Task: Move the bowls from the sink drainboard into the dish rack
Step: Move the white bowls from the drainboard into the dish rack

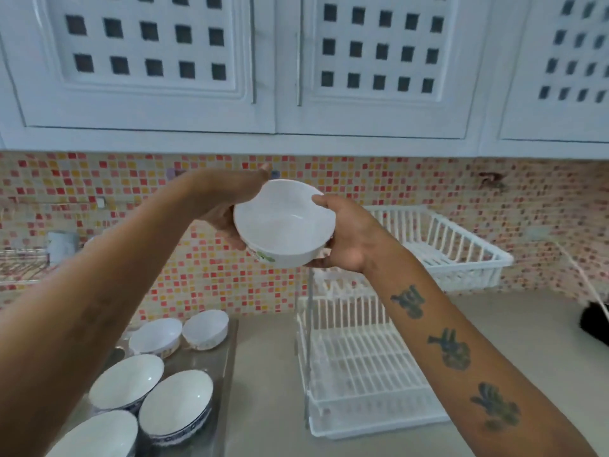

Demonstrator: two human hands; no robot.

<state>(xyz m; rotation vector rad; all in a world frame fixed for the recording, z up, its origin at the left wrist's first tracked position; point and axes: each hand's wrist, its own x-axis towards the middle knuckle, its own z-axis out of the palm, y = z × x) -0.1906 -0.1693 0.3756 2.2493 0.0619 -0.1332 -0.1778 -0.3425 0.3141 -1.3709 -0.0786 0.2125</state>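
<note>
I hold a white bowl (284,222) with a small green print up in the air between both hands, its opening tilted toward me. My left hand (224,206) cups its left side and my right hand (346,235) grips its right rim and base. The bowl hangs above and left of the white two-tier dish rack (362,367), whose upper basket (454,249) stands to the right of my right hand. Several white bowls (155,334) sit on the steel drainboard (214,437) at the lower left, some with blue-patterned rims (176,404).
White wall cabinets (296,61) hang overhead above a mosaic tile backsplash (428,179). A beige countertop (263,374) runs between drainboard and rack. A black object (594,324) with a white cord lies at the far right. A metal wall shelf (23,262) sits at the left edge.
</note>
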